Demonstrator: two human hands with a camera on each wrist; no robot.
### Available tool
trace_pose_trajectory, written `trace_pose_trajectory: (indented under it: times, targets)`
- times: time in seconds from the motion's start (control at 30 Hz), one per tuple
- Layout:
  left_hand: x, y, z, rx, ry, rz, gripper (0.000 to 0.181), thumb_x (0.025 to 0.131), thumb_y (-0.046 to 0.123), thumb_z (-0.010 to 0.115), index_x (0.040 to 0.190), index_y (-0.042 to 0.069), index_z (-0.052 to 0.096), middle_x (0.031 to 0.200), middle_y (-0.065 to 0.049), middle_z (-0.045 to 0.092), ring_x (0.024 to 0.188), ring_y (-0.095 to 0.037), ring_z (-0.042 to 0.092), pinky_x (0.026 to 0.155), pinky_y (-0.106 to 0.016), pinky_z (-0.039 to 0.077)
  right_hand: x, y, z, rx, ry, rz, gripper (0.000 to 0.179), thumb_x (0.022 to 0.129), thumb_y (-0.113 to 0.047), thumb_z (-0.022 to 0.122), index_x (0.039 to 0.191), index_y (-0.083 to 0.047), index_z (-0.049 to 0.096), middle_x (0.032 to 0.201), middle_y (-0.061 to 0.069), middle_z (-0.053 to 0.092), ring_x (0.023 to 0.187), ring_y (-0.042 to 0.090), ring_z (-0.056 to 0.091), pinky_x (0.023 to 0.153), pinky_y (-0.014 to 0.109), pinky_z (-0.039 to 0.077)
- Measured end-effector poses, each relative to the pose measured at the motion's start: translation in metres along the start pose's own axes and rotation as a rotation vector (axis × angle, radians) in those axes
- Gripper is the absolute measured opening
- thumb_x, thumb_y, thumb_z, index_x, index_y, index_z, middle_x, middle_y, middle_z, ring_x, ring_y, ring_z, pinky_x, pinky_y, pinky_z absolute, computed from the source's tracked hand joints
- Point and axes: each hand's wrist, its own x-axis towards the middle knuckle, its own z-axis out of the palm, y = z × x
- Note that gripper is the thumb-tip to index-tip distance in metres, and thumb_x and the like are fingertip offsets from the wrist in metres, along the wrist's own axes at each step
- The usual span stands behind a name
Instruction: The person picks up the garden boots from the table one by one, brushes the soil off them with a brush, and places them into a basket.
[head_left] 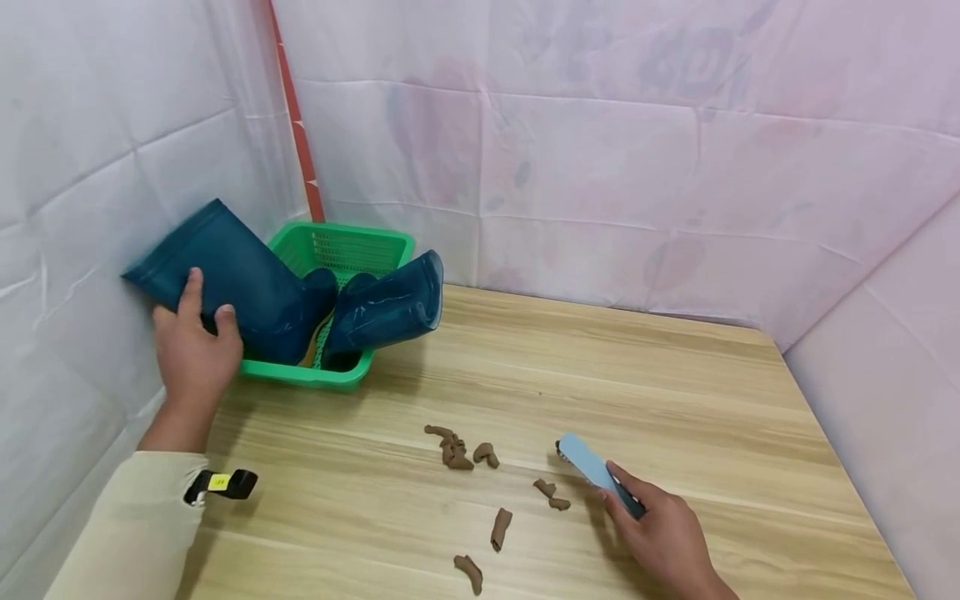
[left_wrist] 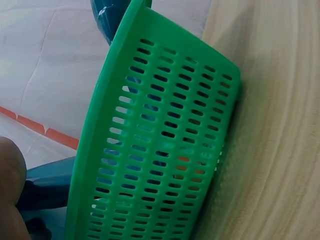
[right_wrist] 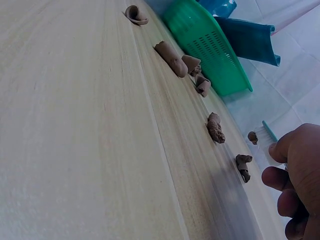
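Over the green basket point(head_left: 300, 372), my left hand point(head_left: 197, 350) holds a dark blue rubber boot point(head_left: 232, 279) by its shaft, some fingers hidden behind it. The boot leans with its top up to the left and its foot in the basket. A second blue boot point(head_left: 390, 304) lies beside it, shaft sticking out over the basket's right rim. At the right, my right hand point(head_left: 667, 533) grips a brush point(head_left: 588, 461) by its dark handle, light blue back upward. Brown stuff clings to its bristles point(right_wrist: 261, 135), held just above the table.
Several brown clay-like pieces point(head_left: 501, 529) lie scattered on the wooden table point(head_left: 675, 375), left of the brush, with a small clump point(head_left: 453, 452) nearer the basket. White sheeting point(head_left: 600, 167) walls in the back and both sides. A red strip point(head_left: 297, 125) runs up the back left corner.
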Motion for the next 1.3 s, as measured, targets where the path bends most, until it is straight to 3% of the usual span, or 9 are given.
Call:
trace_pose_trajectory:
  times: [0.13, 0.3, 0.5, 0.67, 0.8, 0.9, 1.1, 1.2, 1.3]
  targets:
    - [-0.007, 0.004, 0.000, -0.024, 0.054, 0.009, 0.064, 0.108, 0.028, 0.048, 0.165, 0.025, 0.022, 0.163, -0.022, 0.011, 0.140, -0.047, 0.031, 0.106, -0.065, 0.032, 0.000, 0.001, 0.001, -0.015, -0.008, 0.016, 0.039, 0.085, -0.015, 0.085, 0.123, -0.006, 0.076, 0.099, 0.013, 0.076, 0.062, 0.006, 0.049, 0.057, 0.026, 0.040]
    - [-0.015, 0.001, 0.002, -0.032, 0.182, 0.132, 0.060, 0.106, 0.022, 0.053, 0.161, 0.014, 0.034, 0.166, -0.015, 0.007, 0.144, -0.038, 0.024, 0.111, -0.059, 0.030, 0.001, 0.002, 0.000, -0.022, -0.012, 0.024, 0.039, 0.086, -0.016, 0.084, 0.123, -0.006, 0.076, 0.099, 0.013, 0.076, 0.066, 0.007, 0.055, 0.058, 0.028, 0.045]
    - [-0.030, 0.018, 0.010, -0.067, 0.335, 0.368, 0.047, 0.106, 0.023, 0.051, 0.147, -0.001, 0.052, 0.161, -0.020, 0.027, 0.141, -0.042, 0.031, 0.108, -0.061, 0.032, 0.001, 0.004, -0.001, -0.030, 0.011, 0.027, 0.040, 0.086, -0.019, 0.085, 0.123, -0.007, 0.076, 0.097, 0.014, 0.076, 0.064, 0.007, 0.053, 0.058, 0.028, 0.043]
    - [-0.052, 0.048, 0.021, -0.205, 0.448, 0.605, 0.054, 0.107, 0.039, 0.048, 0.118, -0.010, 0.068, 0.140, -0.027, 0.052, 0.114, -0.053, 0.050, 0.096, -0.054, 0.040, 0.001, 0.006, 0.000, -0.027, 0.044, 0.044, 0.041, 0.086, -0.018, 0.085, 0.124, -0.005, 0.075, 0.097, 0.019, 0.076, 0.063, 0.010, 0.052, 0.055, 0.028, 0.042]
    - [-0.071, 0.060, 0.030, -0.236, 0.342, 0.749, 0.057, 0.108, 0.042, 0.046, 0.107, -0.009, 0.072, 0.123, -0.030, 0.061, 0.097, -0.051, 0.058, 0.081, -0.052, 0.044, 0.001, 0.007, -0.002, -0.038, 0.065, 0.109, 0.044, 0.087, -0.018, 0.084, 0.126, -0.002, 0.073, 0.099, 0.023, 0.074, 0.063, 0.013, 0.053, 0.053, 0.030, 0.042]
    - [-0.088, 0.064, 0.035, -0.221, 0.213, 0.855, 0.053, 0.110, 0.037, 0.045, 0.106, -0.007, 0.073, 0.117, -0.029, 0.064, 0.093, -0.046, 0.062, 0.072, -0.055, 0.047, 0.000, 0.007, -0.005, -0.063, 0.067, 0.178, 0.044, 0.089, -0.021, 0.081, 0.128, -0.002, 0.072, 0.095, 0.022, 0.074, 0.058, 0.013, 0.050, 0.048, 0.031, 0.038]
    - [-0.121, 0.073, 0.043, -0.141, -0.165, 0.935, 0.048, 0.112, 0.035, 0.039, 0.116, 0.001, 0.073, 0.123, -0.016, 0.065, 0.106, -0.034, 0.064, 0.078, -0.051, 0.054, -0.002, 0.013, -0.011, -0.086, -0.025, 0.348, 0.047, 0.099, -0.026, 0.069, 0.136, 0.002, 0.064, 0.056, 0.005, 0.052, 0.047, 0.014, 0.036, 0.043, 0.031, 0.030]
    - [-0.131, 0.075, 0.048, -0.096, -0.318, 0.926, 0.045, 0.112, 0.035, 0.040, 0.123, 0.005, 0.071, 0.128, -0.011, 0.063, 0.114, -0.030, 0.062, 0.084, -0.050, 0.055, -0.001, 0.018, -0.013, -0.086, -0.119, 0.394, 0.052, 0.104, -0.025, 0.060, 0.143, 0.009, 0.053, 0.075, 0.022, 0.065, 0.058, 0.028, 0.058, 0.052, 0.038, 0.046]
    - [-0.138, 0.076, 0.053, -0.057, -0.382, 0.916, 0.035, 0.110, 0.030, 0.049, 0.127, 0.007, 0.070, 0.130, -0.010, 0.062, 0.116, -0.028, 0.061, 0.086, -0.048, 0.055, -0.001, 0.023, -0.013, -0.083, -0.187, 0.412, 0.057, 0.107, -0.024, 0.053, 0.147, 0.014, 0.042, 0.121, 0.038, 0.062, 0.101, 0.050, 0.066, 0.079, 0.056, 0.054]
